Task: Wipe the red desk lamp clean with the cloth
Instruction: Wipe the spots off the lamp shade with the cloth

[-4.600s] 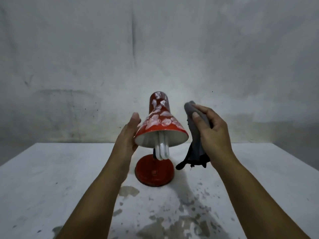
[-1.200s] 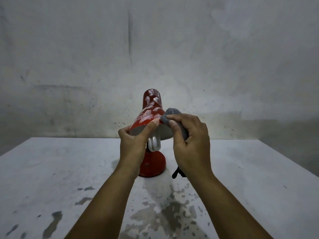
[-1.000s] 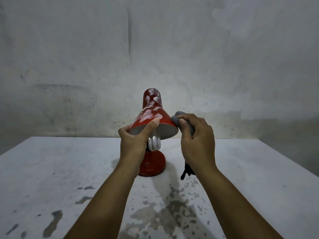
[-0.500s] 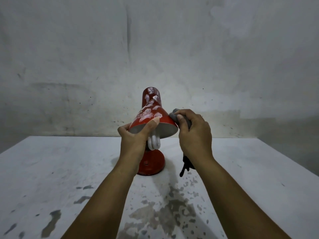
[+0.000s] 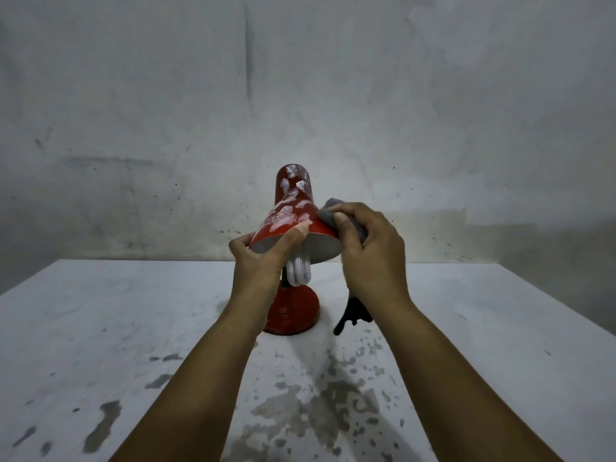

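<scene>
Head: cloth [image 5: 328, 213] under right hand [image 5: 373, 251] fingers, against lamp [image 5: 293, 208] shade.

left hand [image 5: 258, 261] grips the red lamp's shade [image 5: 293, 215] rim; right hand [image 5: 373, 258] presses grey cloth [image 5: 328, 213] against its right side

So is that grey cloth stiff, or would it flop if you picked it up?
Probably floppy: the cloth bunches up in the right hand, and its loose end dangles limp below the wrist. It likely moulds easily to the red lamp shade. It looks light, since its tail hangs freely.
</scene>
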